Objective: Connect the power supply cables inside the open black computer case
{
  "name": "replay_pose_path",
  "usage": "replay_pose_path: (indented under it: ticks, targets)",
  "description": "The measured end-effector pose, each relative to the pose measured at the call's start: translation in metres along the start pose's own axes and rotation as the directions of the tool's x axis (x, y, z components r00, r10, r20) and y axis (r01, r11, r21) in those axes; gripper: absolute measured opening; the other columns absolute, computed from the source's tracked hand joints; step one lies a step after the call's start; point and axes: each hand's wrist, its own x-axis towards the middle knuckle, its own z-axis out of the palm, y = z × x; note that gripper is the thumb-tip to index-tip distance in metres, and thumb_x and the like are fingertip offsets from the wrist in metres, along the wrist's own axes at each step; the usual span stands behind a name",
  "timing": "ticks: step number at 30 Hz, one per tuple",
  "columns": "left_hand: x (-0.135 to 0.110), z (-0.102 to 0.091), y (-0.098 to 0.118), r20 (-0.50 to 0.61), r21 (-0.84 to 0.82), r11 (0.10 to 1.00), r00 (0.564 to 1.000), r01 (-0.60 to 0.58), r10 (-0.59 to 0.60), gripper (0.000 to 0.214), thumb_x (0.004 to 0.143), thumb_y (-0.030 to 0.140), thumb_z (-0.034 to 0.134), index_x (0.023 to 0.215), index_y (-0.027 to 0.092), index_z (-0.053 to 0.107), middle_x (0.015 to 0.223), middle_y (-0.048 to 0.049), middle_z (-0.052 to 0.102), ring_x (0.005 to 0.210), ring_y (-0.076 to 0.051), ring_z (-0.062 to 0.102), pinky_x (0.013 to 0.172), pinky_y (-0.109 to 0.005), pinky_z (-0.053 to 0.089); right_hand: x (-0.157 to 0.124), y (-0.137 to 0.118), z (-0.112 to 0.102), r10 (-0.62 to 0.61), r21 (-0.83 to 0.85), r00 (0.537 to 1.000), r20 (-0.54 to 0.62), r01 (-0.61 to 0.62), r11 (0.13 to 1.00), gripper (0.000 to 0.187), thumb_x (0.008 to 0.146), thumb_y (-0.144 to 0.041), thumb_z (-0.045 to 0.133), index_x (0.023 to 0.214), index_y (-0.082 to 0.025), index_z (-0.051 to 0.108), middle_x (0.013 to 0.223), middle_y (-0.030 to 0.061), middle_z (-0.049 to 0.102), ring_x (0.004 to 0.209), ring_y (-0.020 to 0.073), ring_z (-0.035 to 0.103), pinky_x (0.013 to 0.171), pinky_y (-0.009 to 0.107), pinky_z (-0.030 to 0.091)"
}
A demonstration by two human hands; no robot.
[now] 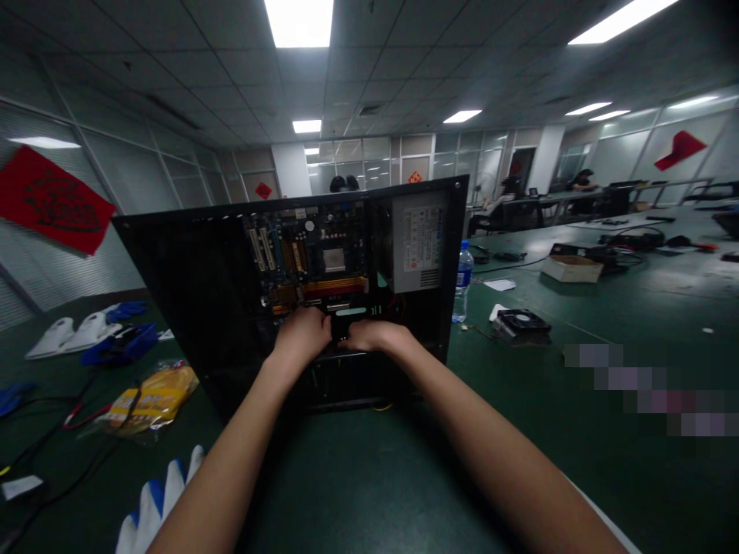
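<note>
An open black computer case point(190, 277) stands upright on the green table in front of me. Inside it I see a motherboard point(315, 238) with a bare metal-topped processor, white slots and orange memory slots. A silver power supply point(419, 242) with a printed label fills the upper right corner. My left hand point(303, 329) reaches into the case at the board's lower edge, its fingers curled. Close beside it, my right hand point(372, 336) reaches in below the memory slots, fingers bent as well. What lies under the fingertips of both hands is hidden or too dark to make out.
Right of the case are a water bottle point(463, 283), a cooling fan point(523, 323) and a cardboard box point(571, 268). At left lie a yellow package point(151, 396), a blue tray point(121, 344), cables and white-and-blue gloves point(155, 504). A person point(580, 185) sits far back.
</note>
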Motion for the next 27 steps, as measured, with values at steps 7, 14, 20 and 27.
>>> replay_pose_path:
  ticks: [7,14,20,27]
  targets:
    - [-0.003,-0.034,-0.023,0.067,-0.438,0.851,0.933,-0.290,0.353,0.044,0.087,0.051,0.053,0.116,0.021,0.069,0.119,-0.0065,0.071,0.103,-0.024,0.067,0.087,-0.031,0.050,0.000,-0.007,-0.006,0.071,0.453,0.808,-0.584,0.252,0.855,0.037,0.097,-0.033,0.045,0.071,-0.013,0.062,0.066,0.0066,0.067,0.060,0.0145,0.063,0.051,0.022,0.038]
    - [-0.010,-0.072,-0.044,-0.261,-0.202,0.897,0.904,-0.393,0.338,0.048,0.079,0.039,0.063,0.121,0.016,0.066,0.124,-0.0117,0.066,0.113,-0.028,0.062,0.099,-0.037,0.048,-0.007,-0.016,-0.011,0.166,0.841,0.865,-0.473,0.387,0.377,0.025,0.097,-0.035,0.048,0.080,-0.017,0.052,0.059,-0.0034,0.057,0.040,0.0107,0.060,0.035,0.016,0.037]
    - [-0.015,-0.074,-0.028,-0.375,-0.146,0.901,0.866,-0.407,0.331,0.041,0.084,0.032,0.058,0.122,0.017,0.065,0.117,-0.0099,0.071,0.104,-0.026,0.067,0.090,-0.034,0.052,-0.023,-0.016,-0.015,-0.071,0.723,0.878,-0.472,0.433,0.539,0.053,0.093,-0.061,0.044,0.075,-0.015,0.063,0.067,0.0029,0.067,0.032,0.0068,0.049,0.030,0.019,0.031]
    - [-0.024,-0.071,-0.002,-0.388,-0.072,0.894,0.838,-0.443,0.384,0.026,0.083,0.023,0.058,0.107,0.016,0.066,0.102,-0.0103,0.071,0.088,-0.024,0.068,0.077,-0.032,0.053,-0.030,-0.019,-0.028,-0.099,0.591,0.748,-0.656,0.590,0.550,0.057,0.091,-0.063,0.046,0.075,-0.013,0.070,0.071,0.0070,0.070,0.066,0.0150,0.065,0.061,0.023,0.048]
